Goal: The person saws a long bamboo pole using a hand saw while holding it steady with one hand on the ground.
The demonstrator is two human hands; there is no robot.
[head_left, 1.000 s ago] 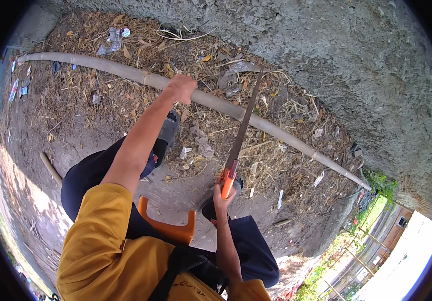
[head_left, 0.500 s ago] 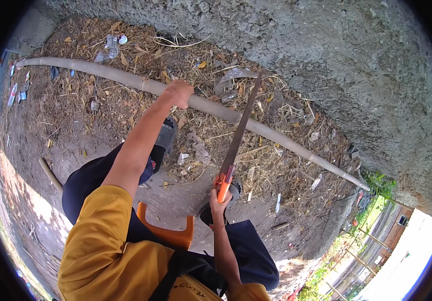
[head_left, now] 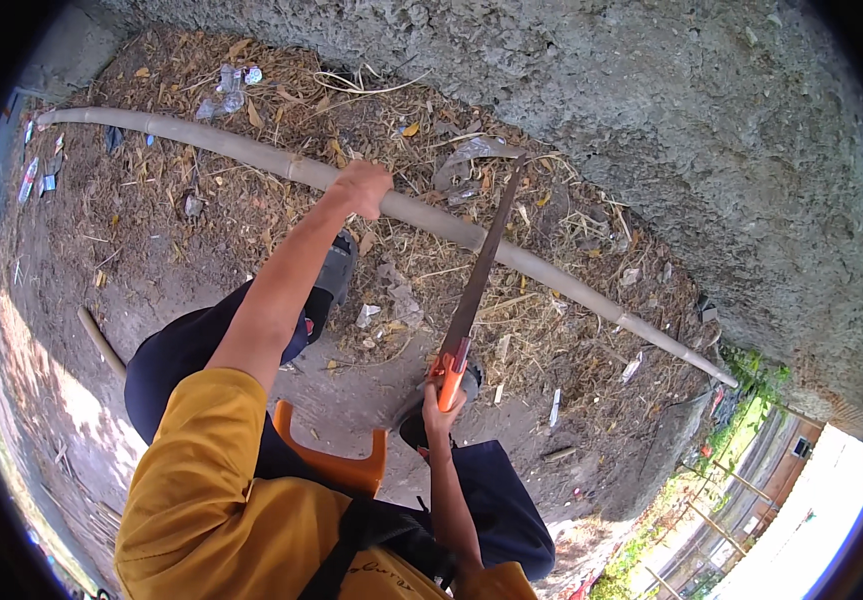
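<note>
A long grey-tan bamboo pole [head_left: 241,150] stretches across the view from far left to lower right. Wrapped round it left of the middle, my left hand [head_left: 360,188] grips the pole. My right hand [head_left: 441,405] is closed on the orange handle of a hand saw [head_left: 481,270]. The saw's long brown blade points away from me and crosses the pole to the right of my left hand, its tip reaching beyond the pole. Whether the teeth are sunk into the bamboo cannot be made out.
Beyond the pole rises a rough grey concrete wall [head_left: 691,130]. Dry leaves and straw [head_left: 221,190] cover the ground, with plastic scraps [head_left: 471,155] among them. An orange plastic stool [head_left: 351,470] is beneath me. A short stick [head_left: 101,340] lies at left. Green plants [head_left: 751,370] grow at right.
The saw and my right hand have shifted slightly toward me along the blade's line. My left hand keeps its place on the pole; the whole view has moved slightly.
</note>
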